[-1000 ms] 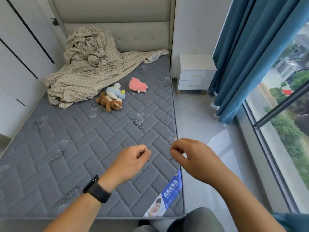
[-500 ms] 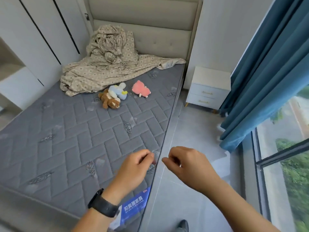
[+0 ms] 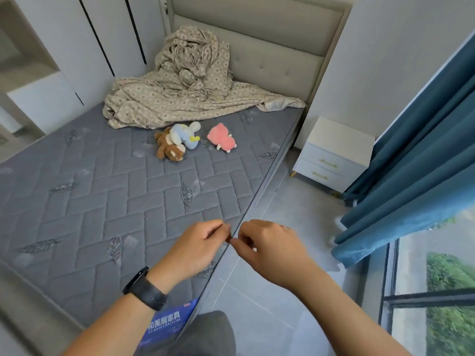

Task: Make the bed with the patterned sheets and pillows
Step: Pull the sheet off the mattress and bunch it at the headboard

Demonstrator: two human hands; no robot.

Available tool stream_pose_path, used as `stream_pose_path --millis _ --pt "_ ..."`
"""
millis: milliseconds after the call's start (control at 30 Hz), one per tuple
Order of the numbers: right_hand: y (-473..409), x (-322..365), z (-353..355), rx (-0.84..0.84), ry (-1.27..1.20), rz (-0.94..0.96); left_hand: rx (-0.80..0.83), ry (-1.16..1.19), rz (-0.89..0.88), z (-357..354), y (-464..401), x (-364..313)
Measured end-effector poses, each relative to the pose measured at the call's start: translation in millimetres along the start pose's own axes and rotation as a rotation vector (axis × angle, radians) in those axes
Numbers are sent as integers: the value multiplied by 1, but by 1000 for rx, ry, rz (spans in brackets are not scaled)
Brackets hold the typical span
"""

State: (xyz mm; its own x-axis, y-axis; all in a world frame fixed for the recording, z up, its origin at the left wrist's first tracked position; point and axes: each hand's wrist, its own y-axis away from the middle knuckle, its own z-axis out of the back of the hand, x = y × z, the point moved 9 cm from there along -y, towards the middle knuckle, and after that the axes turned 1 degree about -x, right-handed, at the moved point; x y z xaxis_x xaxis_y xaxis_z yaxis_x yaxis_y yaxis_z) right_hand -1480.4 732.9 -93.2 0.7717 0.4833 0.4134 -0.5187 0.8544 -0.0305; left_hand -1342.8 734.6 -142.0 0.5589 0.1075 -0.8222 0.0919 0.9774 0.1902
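A bare grey quilted mattress [image 3: 102, 191] fills the bed. The beige patterned sheets [image 3: 180, 98] lie crumpled in a heap at the head end, against the padded headboard [image 3: 270, 47]. No pillow is in view. My left hand [image 3: 198, 247], with a black band on its wrist, and my right hand [image 3: 267, 247] hover over the mattress's right edge near the foot. Both have curled fingers, and their fingertips nearly meet. I see nothing held in either hand.
Three soft toys lie mid-mattress: a brown one [image 3: 169, 150], a pale blue one [image 3: 185, 134] on top of it, and a pink one [image 3: 222, 137]. A white nightstand [image 3: 334, 155] stands right of the bed by blue curtains [image 3: 411, 163]. White wardrobe doors [image 3: 77, 47] line the left.
The view has swung left and shifted toward the bed's right side. My hands have drawn together until their fingertips almost touch.
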Motion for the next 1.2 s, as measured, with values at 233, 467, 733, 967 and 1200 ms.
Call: stream_pose_path --millis 233,467,733,967,1200 --pt "-88 -81 -4 62 -61 22 90 -78 157 -11 -97 53" --pt "-196 -140 33 18 -70 -11 100 -183 -6 5 -238 -38" --pt "-255 -235 80 -83 -37 -117 8 -212 27 -1 -311 -60" --pt "-277 -247 67 -55 -125 -119 108 -283 29 1 -336 -60" --pt "-305 -247 56 -32 -162 -88 130 -301 39 10 -358 -46"
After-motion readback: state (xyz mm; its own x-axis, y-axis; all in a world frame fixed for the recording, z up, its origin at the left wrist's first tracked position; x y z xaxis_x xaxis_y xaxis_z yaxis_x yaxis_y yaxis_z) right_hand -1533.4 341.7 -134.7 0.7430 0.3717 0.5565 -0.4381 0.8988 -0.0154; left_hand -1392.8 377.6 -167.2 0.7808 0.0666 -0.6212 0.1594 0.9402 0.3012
